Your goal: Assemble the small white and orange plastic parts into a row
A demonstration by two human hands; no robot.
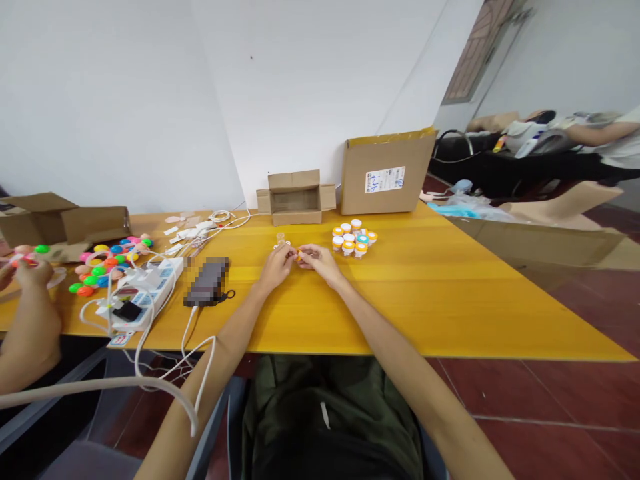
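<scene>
Over the middle of the yellow table, my left hand [277, 267] and my right hand [321, 261] meet with fingertips pinched together. Between them shows a small orange piece [299, 255], mostly covered by the fingers; its exact kind is too small to tell. Just beyond my left hand stands a small clear cup-like piece [281, 237], with tiny white bits beside it. To the right of my right hand is a cluster of several small capped containers [349, 247]; most have white and orange tops, and one has a teal ring [362, 239].
A small opened carton [296, 217] and a large cardboard box [385, 193] stand against the wall. On my left are a phone [207, 281], a power strip [167, 283] with trailing cables, and colourful balls [103, 272]. Another person's hand [35, 273] works at the far left.
</scene>
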